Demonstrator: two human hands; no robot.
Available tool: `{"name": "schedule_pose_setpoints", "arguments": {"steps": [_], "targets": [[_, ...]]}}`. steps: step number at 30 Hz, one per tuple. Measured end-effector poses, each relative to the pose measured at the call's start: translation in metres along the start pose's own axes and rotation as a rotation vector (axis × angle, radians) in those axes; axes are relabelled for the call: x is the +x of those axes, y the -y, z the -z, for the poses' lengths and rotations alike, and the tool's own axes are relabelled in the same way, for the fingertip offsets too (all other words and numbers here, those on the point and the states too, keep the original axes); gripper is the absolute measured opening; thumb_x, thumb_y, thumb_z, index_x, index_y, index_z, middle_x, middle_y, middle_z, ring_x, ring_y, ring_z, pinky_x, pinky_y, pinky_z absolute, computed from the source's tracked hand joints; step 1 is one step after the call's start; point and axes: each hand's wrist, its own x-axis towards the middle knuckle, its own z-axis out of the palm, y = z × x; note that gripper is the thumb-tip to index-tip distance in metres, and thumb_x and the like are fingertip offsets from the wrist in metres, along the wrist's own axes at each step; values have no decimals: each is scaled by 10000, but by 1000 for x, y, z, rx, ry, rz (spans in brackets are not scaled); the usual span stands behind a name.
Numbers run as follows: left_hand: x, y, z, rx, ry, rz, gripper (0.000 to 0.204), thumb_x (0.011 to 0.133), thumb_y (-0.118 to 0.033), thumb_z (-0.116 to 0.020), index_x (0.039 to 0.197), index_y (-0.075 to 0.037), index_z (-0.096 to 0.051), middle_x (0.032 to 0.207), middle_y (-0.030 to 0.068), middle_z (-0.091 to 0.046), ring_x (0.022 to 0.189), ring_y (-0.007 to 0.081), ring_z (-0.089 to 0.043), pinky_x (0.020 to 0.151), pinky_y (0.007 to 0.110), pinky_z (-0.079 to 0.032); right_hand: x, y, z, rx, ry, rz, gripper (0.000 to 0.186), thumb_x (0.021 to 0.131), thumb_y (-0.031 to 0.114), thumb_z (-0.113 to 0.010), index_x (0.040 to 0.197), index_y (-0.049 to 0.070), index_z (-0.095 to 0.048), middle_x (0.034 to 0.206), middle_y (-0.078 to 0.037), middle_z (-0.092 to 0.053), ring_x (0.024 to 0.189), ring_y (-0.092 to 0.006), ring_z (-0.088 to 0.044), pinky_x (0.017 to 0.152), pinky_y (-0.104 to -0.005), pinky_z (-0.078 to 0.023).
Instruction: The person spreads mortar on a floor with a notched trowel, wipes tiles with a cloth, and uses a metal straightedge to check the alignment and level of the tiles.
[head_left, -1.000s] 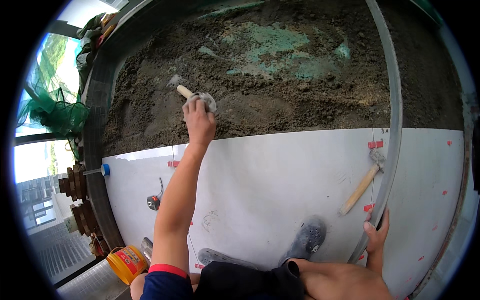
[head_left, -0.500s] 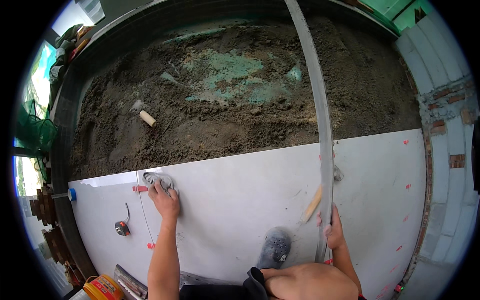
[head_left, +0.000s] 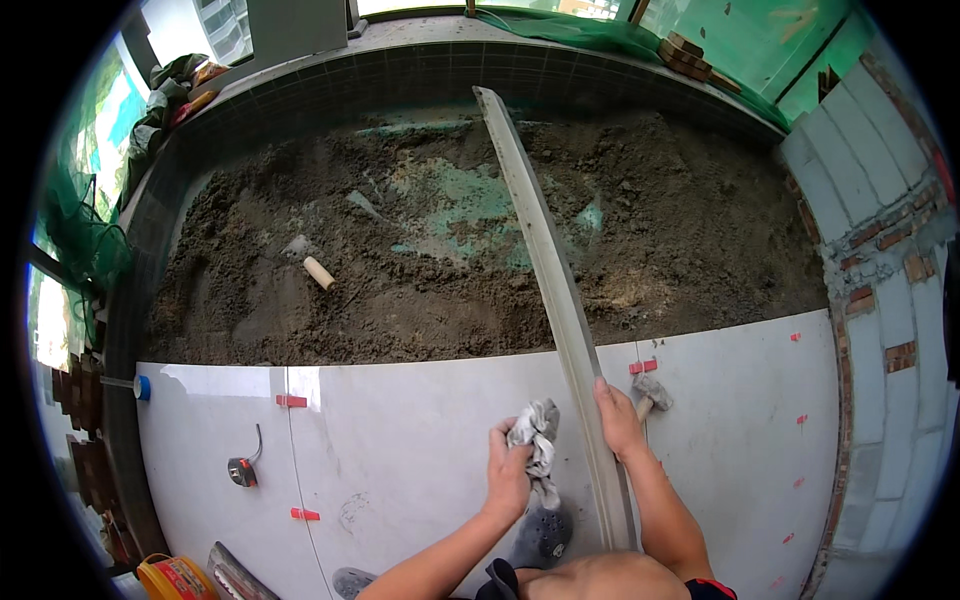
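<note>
Seen from a person's head, two bare hands work above pale floor tiles [head_left: 420,420]; the left hand [head_left: 508,474] has its grip clamped on a crumpled grey-white cloth [head_left: 538,440], just left of a long grey metal bar [head_left: 553,285]; the right hand [head_left: 622,422] has its grip closed on the bar's right edge, its fingers mostly hidden behind it; the bar slants from near the person's body up across the tiles and the dark, rough mortar bed [head_left: 400,315] beyond; a hammer [head_left: 652,392] lies on the tiles just right of the right hand; a wooden-handled tool [head_left: 319,273] rests in the mortar at left; a tape measure [head_left: 241,471] lies on the tiles at left; a yellow bucket [head_left: 172,578] stands at lower left.
</note>
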Motion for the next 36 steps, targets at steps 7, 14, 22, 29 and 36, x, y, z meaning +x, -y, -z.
{"name": "schedule_pose_setpoints", "arguments": {"steps": [7, 14, 22, 29, 36], "targets": [[-26, 20, -57, 240, 88, -104, 470, 1005, -380, -453, 1208, 39, -393, 1072, 223, -565, 986, 327, -562, 894, 390, -427, 51, 62, -8, -305, -107, 91, 653, 966, 590, -372, 943, -31, -573, 893, -275, -640, 896, -456, -603, 773, -472, -457], [67, -49, -43, 153, -271, -366, 421, 980, -389, -525, 1091, 11, -452, 1002, 169, -596, 938, 255, -580, 837, 361, -441, 11, 95, -21, -298, 1, 151, 538, 995, 493, -365, 906, -6, -545, 834, -300, -611, 870, -514, -562, 736, -515, -441], [209, -162, 63, 41, -337, -459, 371, 961, -339, -571, 1047, 18, -518, 972, 109, -610, 858, 189, -580, 773, 341, -473, -85, 30, -2, -360, 136, 209, 463, 994, 417, -439, 872, -20, -535, 700, -239, -566, 681, -424, -550, 655, -444, -448], [153, -75, 10, 57, -255, -338, 481, 968, -459, -519, 1072, 11, -523, 1021, 128, -617, 925, 197, -575, 849, 340, -453, -11, 46, -6, -267, 161, -20, 602, 985, 527, -412, 925, -41, -603, 804, -200, -626, 778, -307, -569, 767, -376, -453], [64, -7, -68, 213, -200, -230, 570, 971, -516, -455, 1152, 24, -443, 1071, 248, -623, 1044, 393, -596, 890, 434, -440, 33, 91, 9, -457, 3, 8, 721, 981, 591, -309, 1056, -49, -633, 998, -293, -648, 1012, -459, -598, 875, -453, -457]]}}
